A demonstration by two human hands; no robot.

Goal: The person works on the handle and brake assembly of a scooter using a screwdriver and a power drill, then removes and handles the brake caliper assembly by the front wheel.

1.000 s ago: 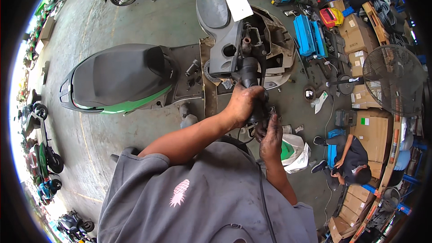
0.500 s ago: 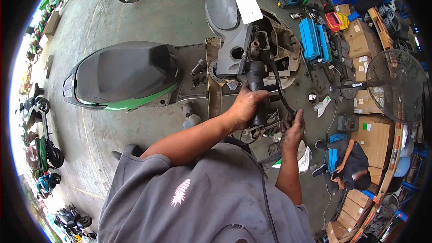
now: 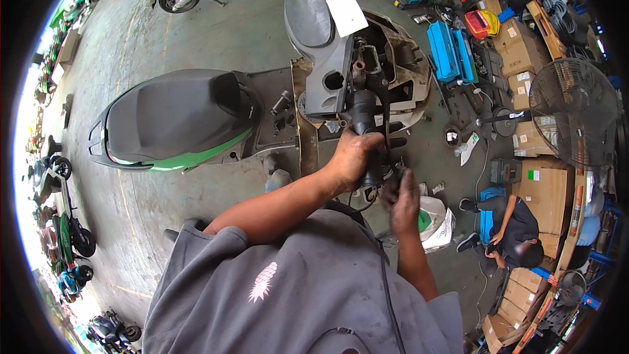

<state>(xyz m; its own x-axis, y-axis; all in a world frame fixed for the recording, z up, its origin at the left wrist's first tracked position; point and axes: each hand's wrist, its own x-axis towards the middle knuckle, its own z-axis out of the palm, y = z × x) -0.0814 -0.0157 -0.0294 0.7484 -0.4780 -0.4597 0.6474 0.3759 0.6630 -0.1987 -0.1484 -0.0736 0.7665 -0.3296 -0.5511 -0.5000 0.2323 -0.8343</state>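
A scooter's black handlebar grip [image 3: 362,113] points toward me from the grey handlebar cover [image 3: 321,65]. My left hand [image 3: 357,156] is wrapped round the lower part of this grip. Alongside it, on the right, runs a long black brake lever [image 3: 386,115]. The fingers of my right hand [image 3: 401,198] are closed around the lever's near end, close beside the grip; they partly hide that end. Beyond the grip, the scooter's front is opened up, showing a bare housing [image 3: 409,65]. A white sheet [image 3: 347,12] lies on the handlebar cover.
The scooter's black seat [image 3: 177,118] extends left. Loose parts, including a bolt-like piece [image 3: 282,101], lie on the footboard. At right are a blue toolbox [image 3: 444,52], a standing fan [image 3: 570,111], cardboard boxes [image 3: 544,196] and a seated person [image 3: 514,229]. A white-green panel [image 3: 438,226] rests nearby.
My right hand has drawn the brake lever leftward, nearer to the grip. My left hand keeps its hold. The whole view has shifted slightly.
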